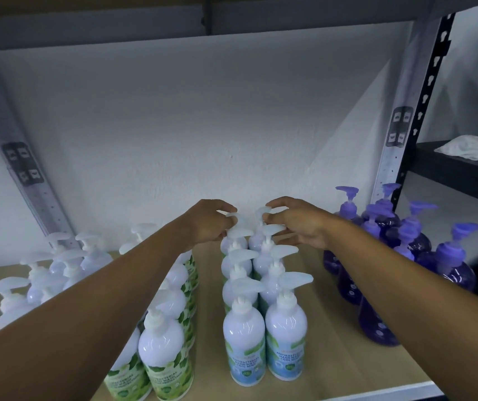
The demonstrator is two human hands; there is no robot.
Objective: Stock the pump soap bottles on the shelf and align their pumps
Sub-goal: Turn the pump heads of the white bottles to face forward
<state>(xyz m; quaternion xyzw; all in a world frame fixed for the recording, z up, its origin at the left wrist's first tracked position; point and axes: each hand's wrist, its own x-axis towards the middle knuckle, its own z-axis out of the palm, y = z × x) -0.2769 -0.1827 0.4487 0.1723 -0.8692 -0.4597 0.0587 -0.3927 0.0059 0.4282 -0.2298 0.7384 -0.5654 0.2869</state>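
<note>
From the front edge of the shelf (333,357), two files of cool-mint hand wash bottles (245,337) run toward its back edge. At the rearmost pair, the left hand (205,224) and right hand (298,224) each close their grip on a white pump head (262,210), pinching it. The full bottles look heavy and glossy-slick, and the stiff pump heads likely twist easiest when held by the spout.

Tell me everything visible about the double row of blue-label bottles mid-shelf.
The blue-label bottles stand upright in two files running from the front edge to the rear of the pale shelf board. Each is glossy white plastic with a white pump, and the spouts that show point right. The front labels read antibacterial hand wash, cool mint. At the rear, the left hand and the right hand each pinch the pump of a back bottle.
</note>
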